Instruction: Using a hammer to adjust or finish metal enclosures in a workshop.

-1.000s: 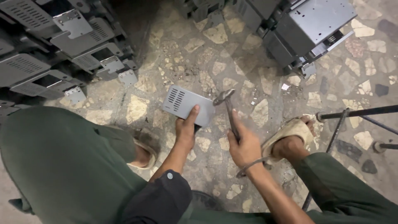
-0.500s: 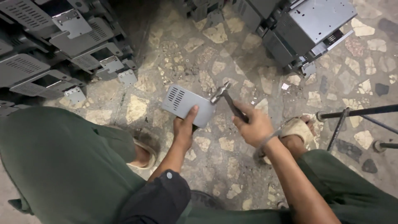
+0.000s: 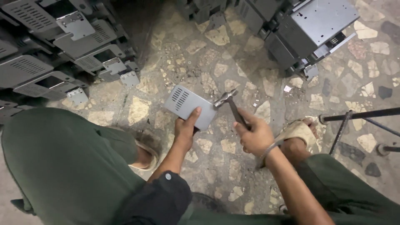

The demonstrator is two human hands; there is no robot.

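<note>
Head view: left hand [image 3: 186,128] grips plate [image 3: 189,106]; right hand [image 3: 255,136] grips hammer [image 3: 230,106]; casings [image 3: 62,54] near.

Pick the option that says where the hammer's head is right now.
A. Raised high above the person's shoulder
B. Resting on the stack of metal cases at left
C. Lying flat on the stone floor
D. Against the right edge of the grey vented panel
D: the right hand grips the hammer, whose head meets the right edge of the grey vented panel that the left hand holds above the floor.
</note>
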